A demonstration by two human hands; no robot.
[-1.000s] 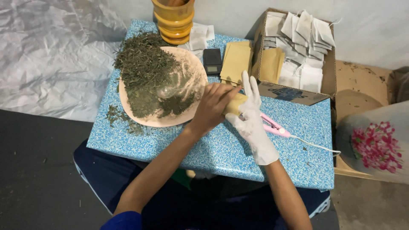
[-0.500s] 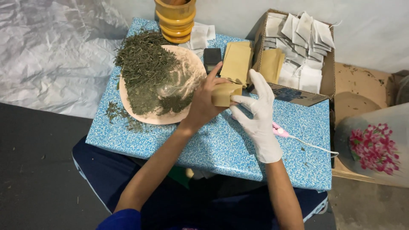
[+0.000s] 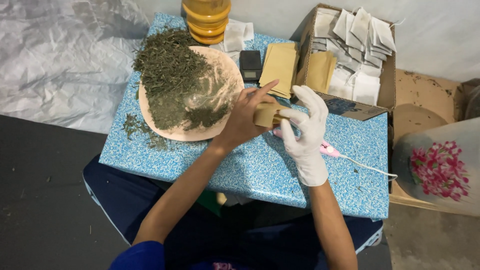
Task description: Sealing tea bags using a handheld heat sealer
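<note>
hands meet over the middle of the table, and both are on one small brown paper bag. your bare left hand grips the bag from the side, with one finger sticking out straight. your right hand wears a white glove and pinches the bag's edge with the thumb and a finger, while the other fingers spread wide.

i think you are getting the bag ready to fill. hold it softly so it does not crumple. keep its mouth turned up. pull the two sides apart with your fingertips and do not tear the paper. keep it close to the plate so bits do not fall on the table.

the round pink plate sits near the left edge of the table. it holds a big heap of dried green leaves. a clear spoon lies in the leaves. some crumbs lie off the plate, near the left edge.

a cardboard box sits at the far right corner. it is full of white paper packets and a few brown ones. more flat brown bags lie in a pile just beside the box. a small black scale sits between that pile and the plate. a yellow jar stands at the far edge; you cannot see what is in it.

a pink tool with a white cord lies under your right hand.
</note>
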